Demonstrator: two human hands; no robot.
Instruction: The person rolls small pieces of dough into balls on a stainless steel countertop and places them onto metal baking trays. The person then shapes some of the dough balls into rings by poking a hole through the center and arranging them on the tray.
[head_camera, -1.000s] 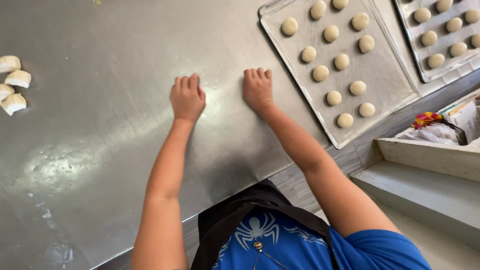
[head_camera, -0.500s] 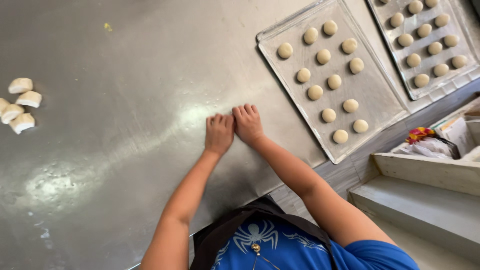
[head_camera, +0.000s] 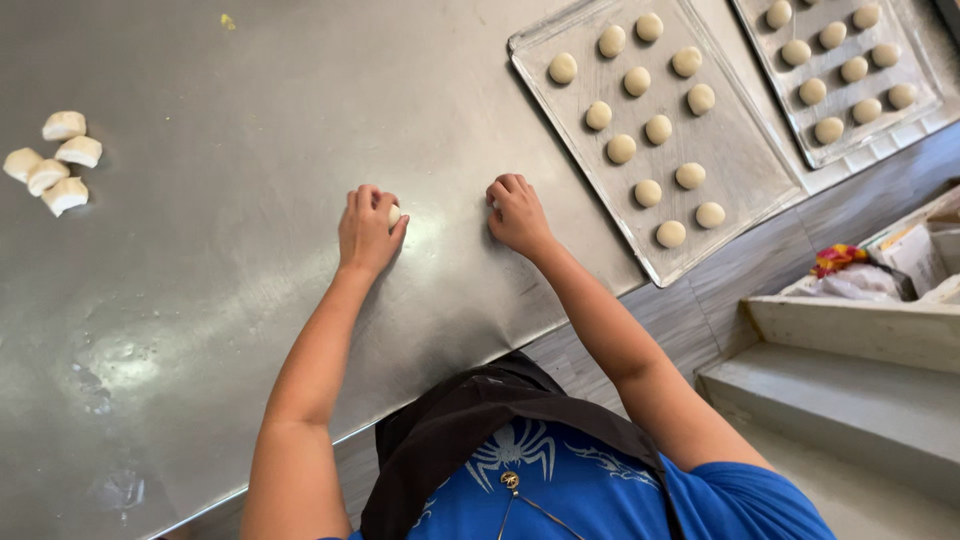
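Both hands have parted since half a second ago, left hand (head_camera: 368, 228) cupping a dough ball (head_camera: 394, 214), right hand (head_camera: 517, 214) curled over something hidden; uneven pressure on the steel table (head_camera: 200, 330) could flatten it.

My left hand (head_camera: 367, 230) covers most of a dough ball (head_camera: 394, 214); whatever's under my right hand (head_camera: 517, 213) is hidden. The far tray (head_camera: 812, 155) runs off the top edge.
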